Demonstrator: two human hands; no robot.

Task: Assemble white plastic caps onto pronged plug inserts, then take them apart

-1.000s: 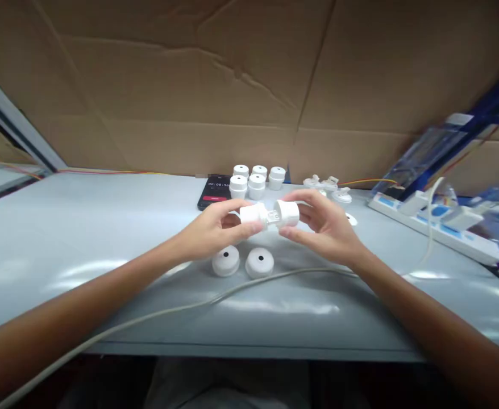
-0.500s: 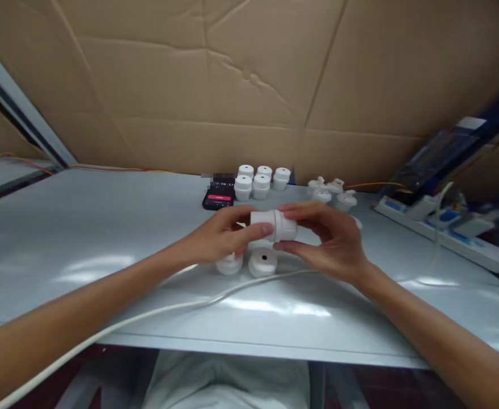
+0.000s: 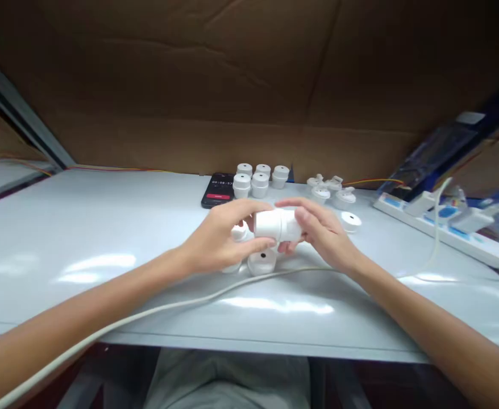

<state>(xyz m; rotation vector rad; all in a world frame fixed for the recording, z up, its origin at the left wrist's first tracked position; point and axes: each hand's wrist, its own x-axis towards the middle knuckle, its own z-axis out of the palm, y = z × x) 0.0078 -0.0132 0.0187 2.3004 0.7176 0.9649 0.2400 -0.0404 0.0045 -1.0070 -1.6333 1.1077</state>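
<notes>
A white cylindrical plastic housing [image 3: 270, 224] with a raised collar lies sideways in the air between my hands. My left hand [image 3: 219, 237] grips its left end, thumb below and fingers above. My right hand [image 3: 326, 232] is closed round the right end, its thumb against the end and a fingertip underneath. Just below the housing, a round white piece [image 3: 262, 263] with a dark centre hole rests on the table [image 3: 156, 318]. Another white piece [image 3: 239, 233] is partly hidden by my left hand.
Several white cylinders [image 3: 260, 185] stand at the back beside a phone [image 3: 218, 190] with a running timer. White pieces with tabs [image 3: 345, 197] and a round cap [image 3: 350, 221] sit right of them. A white cable [image 3: 207, 298] crosses the front; a power strip [image 3: 466, 236] lies far right.
My right hand has shifted its grip, its thumb moving from below the housing onto the right end. My left hand still holds the left end. The cardboard behind looks darker.
</notes>
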